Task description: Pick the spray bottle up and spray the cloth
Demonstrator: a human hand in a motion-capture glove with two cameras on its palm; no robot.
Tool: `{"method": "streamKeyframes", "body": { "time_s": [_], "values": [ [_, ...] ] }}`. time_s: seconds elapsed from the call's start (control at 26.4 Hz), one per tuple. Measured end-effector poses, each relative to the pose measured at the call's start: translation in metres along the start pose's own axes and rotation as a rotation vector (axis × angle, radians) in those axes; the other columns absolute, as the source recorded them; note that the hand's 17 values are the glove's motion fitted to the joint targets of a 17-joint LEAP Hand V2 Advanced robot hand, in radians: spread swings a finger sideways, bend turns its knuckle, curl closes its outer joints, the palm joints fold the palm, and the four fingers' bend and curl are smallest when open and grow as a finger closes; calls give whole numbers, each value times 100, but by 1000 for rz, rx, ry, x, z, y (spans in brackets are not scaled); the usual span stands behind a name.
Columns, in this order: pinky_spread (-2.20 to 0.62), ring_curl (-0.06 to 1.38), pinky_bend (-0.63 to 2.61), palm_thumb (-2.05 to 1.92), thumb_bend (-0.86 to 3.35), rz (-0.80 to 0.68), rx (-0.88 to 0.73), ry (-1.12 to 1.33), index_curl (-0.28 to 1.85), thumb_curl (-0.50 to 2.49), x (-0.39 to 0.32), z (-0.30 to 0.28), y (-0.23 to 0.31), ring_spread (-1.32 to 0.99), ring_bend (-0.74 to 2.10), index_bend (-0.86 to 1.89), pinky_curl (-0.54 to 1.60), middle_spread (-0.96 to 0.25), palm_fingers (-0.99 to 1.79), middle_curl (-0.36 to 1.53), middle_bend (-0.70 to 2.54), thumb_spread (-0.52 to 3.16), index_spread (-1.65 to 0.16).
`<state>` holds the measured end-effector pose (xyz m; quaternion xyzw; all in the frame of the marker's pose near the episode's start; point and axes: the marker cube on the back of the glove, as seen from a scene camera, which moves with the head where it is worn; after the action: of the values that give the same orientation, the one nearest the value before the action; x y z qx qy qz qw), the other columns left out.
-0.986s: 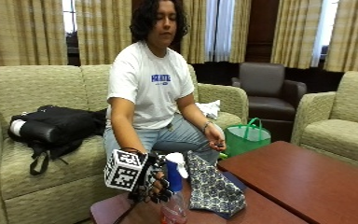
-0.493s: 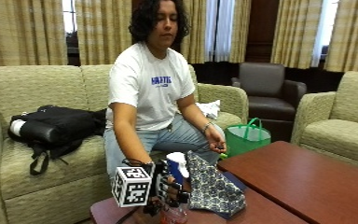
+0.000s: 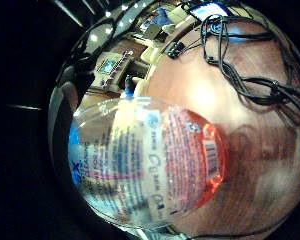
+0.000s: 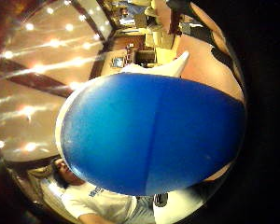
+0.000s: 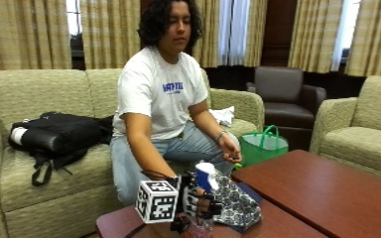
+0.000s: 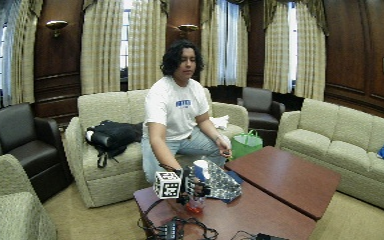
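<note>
1. The gloved right hand (image 5: 197, 203) is wrapped around the neck of the spray bottle (image 5: 202, 198), fingers curled about it just under the blue-and-white spray head (image 5: 206, 176).
2. The bottle stands upright in that grip, over the near corner of the reddish wooden table (image 5: 322, 193); its clear body, with reddish liquid at the bottom, hangs below the fingers, and whether its base touches the table cannot be told.
3. Just beside the held bottle, on the side away from the glove's wrist, lies the black-and-white patterned cloth (image 5: 236, 208), bunched on the table and nearly touching the bottle.
4. From the palm, the little-finger side view is filled by the bottle's labelled clear body (image 3: 145, 170) with the table beyond it; the thumb side view is filled by the blue spray head (image 4: 154, 133).
5. The person's bare left hand (image 5: 230, 153) rests near their knee, beyond the cloth and apart from the bottle.
</note>
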<state>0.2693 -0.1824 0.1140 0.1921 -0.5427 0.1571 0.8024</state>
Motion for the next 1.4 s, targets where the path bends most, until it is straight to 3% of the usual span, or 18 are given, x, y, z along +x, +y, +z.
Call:
{"method": "streamKeyframes", "body": {
  "time_s": [0.3, 0.42, 0.76, 1.1, 1.4],
  "values": [
    [-10, 36, 51, 53, -4, 19, 137, 30, 10, 35, -1, 16, -19, -25, 68, 6, 38, -20, 63, 35, 25, 79, -42],
    [-17, 35, 49, 61, 1, 35, 193, 48, 11, 36, -5, 19, -21, -23, 76, 9, 34, -21, 113, 37, 33, 83, -37],
    [-26, 40, 43, 85, 5, -50, 280, 71, 27, 50, -18, 16, 2, -21, 65, 30, 38, -19, 140, 47, 55, 63, -31],
    [-29, 42, 43, 91, 1, -43, 147, 44, 36, 58, -74, -10, 48, -18, 69, 32, 38, -18, 140, 49, 58, 48, -28],
    [-30, 43, 44, 93, -2, -55, -222, 74, 41, 64, -142, -14, 75, -18, 69, 32, 39, -17, 139, 50, 59, 41, -27]
  ]
}}
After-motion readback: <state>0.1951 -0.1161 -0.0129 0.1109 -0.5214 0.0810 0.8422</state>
